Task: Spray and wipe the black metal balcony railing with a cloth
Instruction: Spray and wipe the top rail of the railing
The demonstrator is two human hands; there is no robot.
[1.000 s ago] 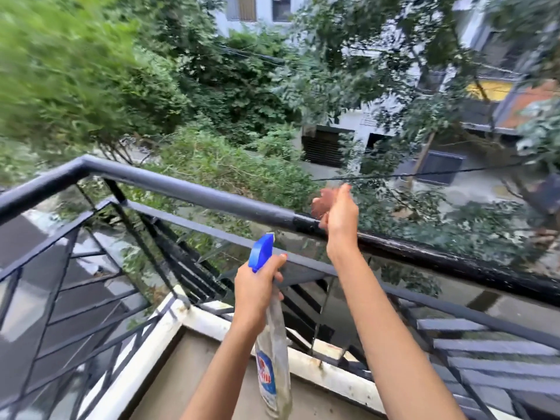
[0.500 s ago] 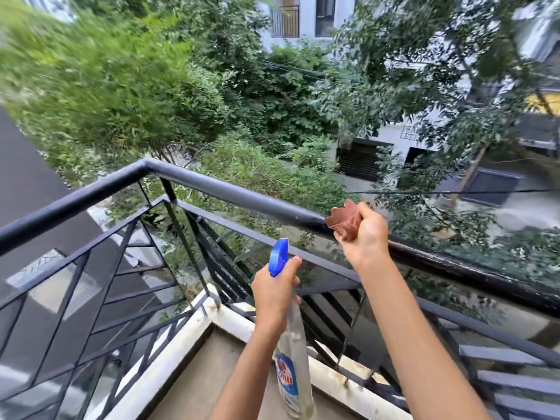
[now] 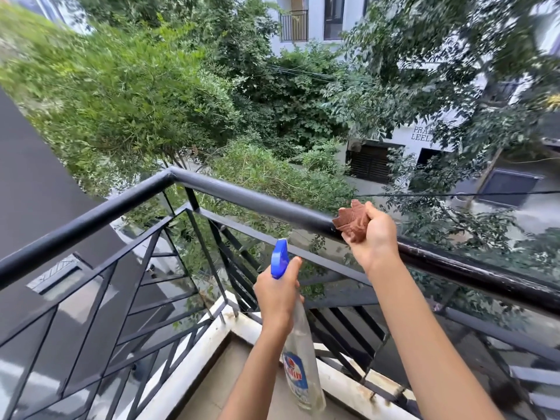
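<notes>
While left hand [image 3: 276,294] grips spray bottle [image 3: 300,356], right hand [image 3: 375,234] clutches cloth [image 3: 353,222] — against railing [image 3: 251,197].

glossy metal railing [image 3: 257,201] — crumpled cloth [image 3: 353,222], clear plastic bottle [image 3: 300,368]

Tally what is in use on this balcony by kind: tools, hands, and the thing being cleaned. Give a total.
spray bottle: 1
cloth: 1
hands: 2 (left hand, right hand)
railing: 1
Total: 5

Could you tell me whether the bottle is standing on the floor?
No, the left hand holds the bottle up by its neck.
</notes>
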